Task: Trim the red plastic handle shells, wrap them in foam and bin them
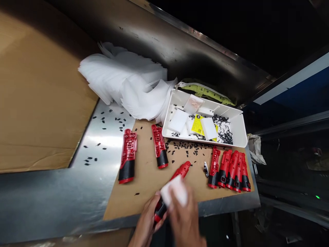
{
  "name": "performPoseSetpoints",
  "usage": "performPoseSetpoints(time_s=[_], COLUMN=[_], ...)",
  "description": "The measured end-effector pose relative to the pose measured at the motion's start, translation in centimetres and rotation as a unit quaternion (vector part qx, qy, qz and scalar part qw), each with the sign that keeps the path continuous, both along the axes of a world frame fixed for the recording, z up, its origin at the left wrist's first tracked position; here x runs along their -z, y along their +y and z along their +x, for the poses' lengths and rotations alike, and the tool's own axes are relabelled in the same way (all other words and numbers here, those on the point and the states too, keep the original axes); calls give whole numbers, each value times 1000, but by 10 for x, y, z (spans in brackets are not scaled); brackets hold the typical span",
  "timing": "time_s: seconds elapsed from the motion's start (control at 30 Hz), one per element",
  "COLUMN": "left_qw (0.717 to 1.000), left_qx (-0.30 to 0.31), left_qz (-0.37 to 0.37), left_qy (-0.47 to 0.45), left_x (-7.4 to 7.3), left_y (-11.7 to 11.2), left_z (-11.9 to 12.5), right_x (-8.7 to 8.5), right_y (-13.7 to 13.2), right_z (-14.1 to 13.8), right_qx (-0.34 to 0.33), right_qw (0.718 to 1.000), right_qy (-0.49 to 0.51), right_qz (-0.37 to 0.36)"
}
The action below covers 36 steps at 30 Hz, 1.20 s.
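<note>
- Edges: grey metal table (38, 200), its near edge crossing the bottom of the frame, its right corner at lower right; flat brown cardboard sheet (123, 206) on top, reaching close to that near edge.
- Bounds: large brown cardboard panel (38, 92), upper left; pile of thin white sheets (144, 92), upper centre; long white plastic tray (243, 128), right of centre, with a green patterned pouch (205, 92) behind it.
- Room for moving: broad metal surface at lower left; cardboard between the held piece and the right-hand row.
- Principal item: elongated red-and-black plastic shell (182, 169), lower centre, slanting, red narrow end toward upper right, black section and red rim lower left.
- Left hand (146, 216): fingers closed around the shell's black end.
- Right hand (186, 216): blurred; fingers holding a white rectangular block (176, 188) in front of the shell's middle; contact cannot be told.
- Similar shells, lying: seven; two left of centre (128, 154), five side by side at right (232, 168).
- Silver metal piece (206, 169): one, just beside the row.
- Small black pieces (195, 147): many, uncounted; on table, cardboard and in tray.
</note>
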<state>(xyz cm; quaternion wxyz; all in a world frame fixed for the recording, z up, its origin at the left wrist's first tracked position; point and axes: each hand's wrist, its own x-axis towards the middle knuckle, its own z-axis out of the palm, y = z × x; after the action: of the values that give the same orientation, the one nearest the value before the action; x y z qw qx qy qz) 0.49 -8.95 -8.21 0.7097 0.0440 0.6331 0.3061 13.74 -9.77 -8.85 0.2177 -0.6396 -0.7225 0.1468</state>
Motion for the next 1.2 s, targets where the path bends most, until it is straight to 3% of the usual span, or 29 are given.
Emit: performPoseSetpoints(time_s=[0.1, 0.23, 0.37, 0.53, 0.67, 0.83, 1.0, 1.13, 1.2], left_qw=[1000, 998, 999, 995, 994, 992, 987, 979, 980], left_qx=[7, 49, 35, 82, 72, 74, 21, 30, 41], left_qz=[1, 34, 1, 55, 66, 34, -55, -53, -47], left_qy=[1, -6, 33, 32, 41, -91, -151, -193, -189], left_x=[1, 1, 6, 18, 17, 3, 6, 8, 8], left_y=[0, 1, 1, -4, -4, 8, 18, 19, 18], left_z=[-1, -3, -3, -4, -3, -13, -29, -32, -32], right_x=[2, 1, -2, 1, 3, 4, 6, 3, 3], right_y=[2, 10, 8, 4, 0, 16, 4, 24, 21], right_z=[0, 2, 1, -2, -5, 0, -13, -6, -7], right_qx=[-44, 29, -60, 62, 5, 92, 4, 106, 116], right_qw=[999, 1000, 998, 998, 998, 993, 997, 990, 988], right_qy=[-4, -7, 17, 17, 49, 59, 74, 93, 100], right_qz=[-4, -1, -13, -17, -33, -38, -6, -26, -15])
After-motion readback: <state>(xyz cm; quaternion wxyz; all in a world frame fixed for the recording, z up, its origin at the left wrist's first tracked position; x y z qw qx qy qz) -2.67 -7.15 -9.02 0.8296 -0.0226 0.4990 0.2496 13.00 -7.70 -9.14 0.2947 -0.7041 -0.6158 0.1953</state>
